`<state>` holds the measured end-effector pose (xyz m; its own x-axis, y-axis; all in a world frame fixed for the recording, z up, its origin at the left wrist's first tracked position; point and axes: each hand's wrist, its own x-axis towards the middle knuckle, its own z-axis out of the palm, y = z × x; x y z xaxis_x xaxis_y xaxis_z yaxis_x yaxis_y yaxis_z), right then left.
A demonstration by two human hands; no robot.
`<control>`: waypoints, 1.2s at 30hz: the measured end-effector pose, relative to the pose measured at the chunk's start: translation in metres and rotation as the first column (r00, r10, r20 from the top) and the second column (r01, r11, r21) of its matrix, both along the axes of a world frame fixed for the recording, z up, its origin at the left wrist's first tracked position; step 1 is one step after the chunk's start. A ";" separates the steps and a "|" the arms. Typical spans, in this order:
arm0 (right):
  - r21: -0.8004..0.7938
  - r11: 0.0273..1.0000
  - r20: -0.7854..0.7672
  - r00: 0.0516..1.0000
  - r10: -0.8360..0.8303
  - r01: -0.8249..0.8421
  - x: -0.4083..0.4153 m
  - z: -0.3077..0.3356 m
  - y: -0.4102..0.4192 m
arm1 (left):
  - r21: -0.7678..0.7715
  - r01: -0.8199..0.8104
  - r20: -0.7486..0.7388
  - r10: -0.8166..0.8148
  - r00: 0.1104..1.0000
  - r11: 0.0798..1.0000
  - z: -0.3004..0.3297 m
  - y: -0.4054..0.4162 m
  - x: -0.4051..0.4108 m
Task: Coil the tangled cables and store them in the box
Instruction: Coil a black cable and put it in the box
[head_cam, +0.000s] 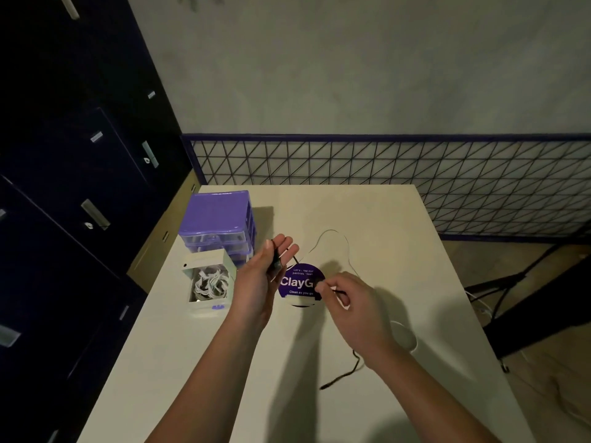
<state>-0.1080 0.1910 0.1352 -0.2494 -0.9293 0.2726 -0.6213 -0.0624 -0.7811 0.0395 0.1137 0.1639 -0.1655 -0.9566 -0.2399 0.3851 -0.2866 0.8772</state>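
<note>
Up above the white table, the left hand stands palm-inward with fingers nearly straight, its thumb pinning loops of a black cable against the palm. The right hand pinches the same cable between thumb and fingertips; its loose end trails onto the table below the wrist. An open white box holding coiled white cables sits left, before purple drawers. A round purple sticker lies between the hands.

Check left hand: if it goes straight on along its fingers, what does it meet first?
Likely the purple drawer unit, up-left of the left hand; depth unclear, it could pass beside it.
</note>
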 end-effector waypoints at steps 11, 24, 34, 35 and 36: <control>-0.037 0.994 -0.075 0.993 0.096 -0.099 -0.003 0.037 -0.007 | -0.279 0.312 0.543 -0.118 0.831 0.908 -0.002 0.016 -0.010; -0.054 0.998 0.194 0.980 0.048 -0.039 -0.011 0.043 -0.011 | 0.036 0.306 0.127 -0.308 0.943 0.951 0.010 0.028 -0.018; -0.066 0.992 0.224 0.968 0.118 -0.105 -0.012 0.033 -0.011 | 0.142 0.319 0.064 -0.330 0.942 0.937 0.022 0.026 -0.013; -0.059 0.995 0.249 0.964 0.094 -0.082 -0.013 0.031 -0.011 | 0.149 0.309 0.042 -0.318 0.947 0.939 0.022 0.024 -0.013; -0.055 0.997 0.262 0.963 0.065 -0.053 -0.014 0.029 -0.012 | 0.151 0.303 0.045 -0.312 0.949 0.941 0.023 0.022 -0.013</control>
